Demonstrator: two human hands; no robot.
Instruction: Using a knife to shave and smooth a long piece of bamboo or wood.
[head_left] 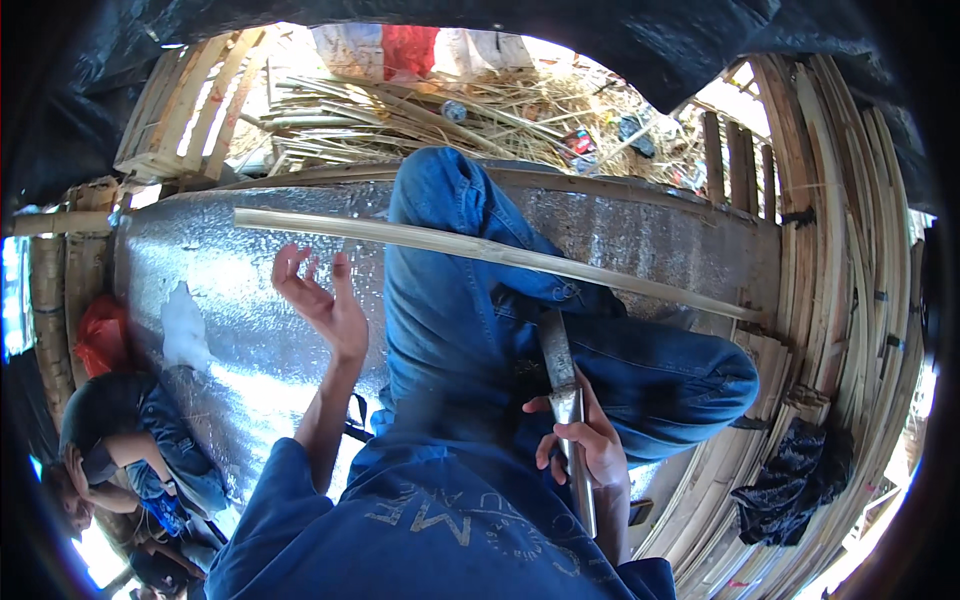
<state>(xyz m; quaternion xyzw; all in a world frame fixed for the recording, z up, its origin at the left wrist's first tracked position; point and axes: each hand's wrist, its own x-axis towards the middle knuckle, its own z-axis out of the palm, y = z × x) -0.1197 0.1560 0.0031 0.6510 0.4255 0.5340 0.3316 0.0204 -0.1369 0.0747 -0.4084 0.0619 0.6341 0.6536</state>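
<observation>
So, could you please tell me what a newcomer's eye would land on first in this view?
Probably the long pale bamboo strip lying across the person's blue-jeaned knee, over a shiny silver sheet. Next, the right hand gripping a large knife at lower centre, while the left hand is raised open below the strip, touching nothing. Stacked bamboo slats line the right side.

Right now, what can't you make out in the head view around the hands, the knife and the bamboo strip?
- Knife: the blade's tip blurs against the jeans; the right hand covers part of the handle.
- Bamboo strip: whether it rests on the knee or hangs free is unclear.
- Left hand: open, touching nothing.
- Person lying at lower left: cut off by the dark rim.
</observation>
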